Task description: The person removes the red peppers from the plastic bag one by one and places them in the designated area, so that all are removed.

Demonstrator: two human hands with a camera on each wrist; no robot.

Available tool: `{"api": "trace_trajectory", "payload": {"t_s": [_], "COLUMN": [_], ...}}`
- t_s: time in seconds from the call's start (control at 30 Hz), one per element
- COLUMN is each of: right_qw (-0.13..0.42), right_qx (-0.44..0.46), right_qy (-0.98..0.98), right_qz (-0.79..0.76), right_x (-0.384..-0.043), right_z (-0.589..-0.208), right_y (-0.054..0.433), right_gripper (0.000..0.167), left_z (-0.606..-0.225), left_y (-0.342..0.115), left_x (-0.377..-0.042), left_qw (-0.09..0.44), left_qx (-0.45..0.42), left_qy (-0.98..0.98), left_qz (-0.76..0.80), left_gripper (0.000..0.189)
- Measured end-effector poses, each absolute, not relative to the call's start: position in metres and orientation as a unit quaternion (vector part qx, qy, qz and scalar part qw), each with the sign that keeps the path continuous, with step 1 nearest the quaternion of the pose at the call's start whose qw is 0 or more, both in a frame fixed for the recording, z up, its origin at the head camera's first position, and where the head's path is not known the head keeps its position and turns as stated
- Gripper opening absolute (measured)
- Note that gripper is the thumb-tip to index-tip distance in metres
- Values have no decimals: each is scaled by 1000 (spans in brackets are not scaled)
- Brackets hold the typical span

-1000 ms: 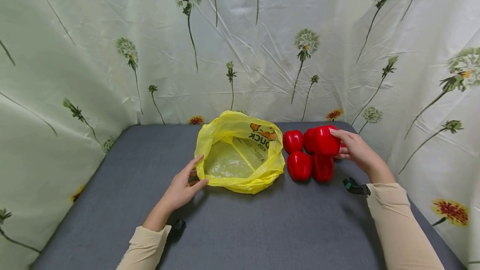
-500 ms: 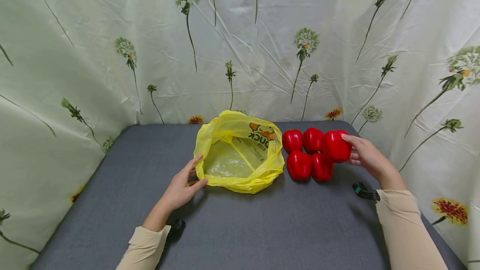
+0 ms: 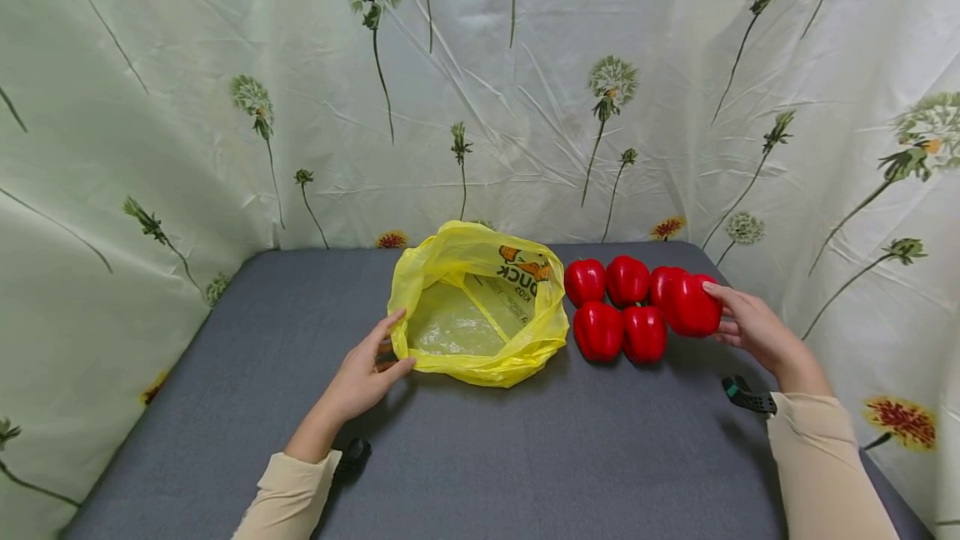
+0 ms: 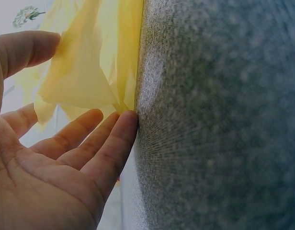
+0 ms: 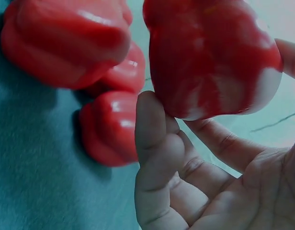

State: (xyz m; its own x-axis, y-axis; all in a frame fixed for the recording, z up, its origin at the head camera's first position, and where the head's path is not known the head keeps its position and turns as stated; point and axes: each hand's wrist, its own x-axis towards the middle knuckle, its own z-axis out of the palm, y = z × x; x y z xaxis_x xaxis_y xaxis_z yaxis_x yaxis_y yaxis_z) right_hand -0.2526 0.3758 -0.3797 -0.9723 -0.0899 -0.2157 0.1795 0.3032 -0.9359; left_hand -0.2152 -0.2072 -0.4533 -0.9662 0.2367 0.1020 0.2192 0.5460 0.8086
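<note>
A glossy red bell pepper [image 3: 693, 307] is gripped between the thumb and fingers of my right hand [image 3: 761, 332], lifted off the table at the right end of the group. In the right wrist view, the held pepper [image 5: 212, 57] has fingers bent beneath it. Several more red bell peppers [image 3: 598, 332] lie in two rows beside the yellow plastic bag [image 3: 480, 369]. The bag stands with its mouth spread wide, and its inside shows. My left hand [image 3: 360, 382] rests at the bag's left rim, with fingers relaxed and fingertips touching the plastic [image 4: 85, 72].
The table has a dark grey cloth top [image 3: 525, 457]. A pale curtain printed with dandelions [image 3: 510, 90] hangs along the back and both sides. A dark strap device [image 3: 750, 397] sits at the right wrist, another [image 3: 354, 452] at the left.
My right hand has carried the held pepper to the right and slightly nearer, uncovering the peppers behind it. The left hand and the bag stay in place.
</note>
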Motion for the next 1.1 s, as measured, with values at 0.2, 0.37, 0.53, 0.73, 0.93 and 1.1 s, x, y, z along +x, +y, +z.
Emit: {"api": "trace_trajectory", "payload": {"t_s": [0.2, 0.37, 0.53, 0.73, 0.93, 1.1], "right_qw": [125, 134, 141, 151, 173, 182], "right_qx": [50, 53, 48, 47, 38, 40], "right_qy": [806, 815, 820, 822, 841, 850], "right_qz": [-576, -561, -552, -547, -512, -493], "right_x": [-251, -251, -250, -248, -249, -250], "right_z": [-388, -397, -404, -411, -416, -419], "right_y": [385, 391, 394, 398, 403, 405], "right_gripper": [40, 73, 83, 79, 82, 84], "left_z": [-454, -454, -454, -454, -453, -453], "left_y": [-208, -208, -208, -208, -207, -207], "left_x": [-215, -215, -215, -215, -216, -215], "left_qw": [10, 9, 10, 13, 12, 13], "left_qx": [129, 129, 128, 128, 129, 130], "left_qy": [880, 881, 881, 881, 880, 880], "left_qz": [457, 455, 455, 456, 456, 457], "left_gripper": [81, 81, 81, 80, 81, 81]}}
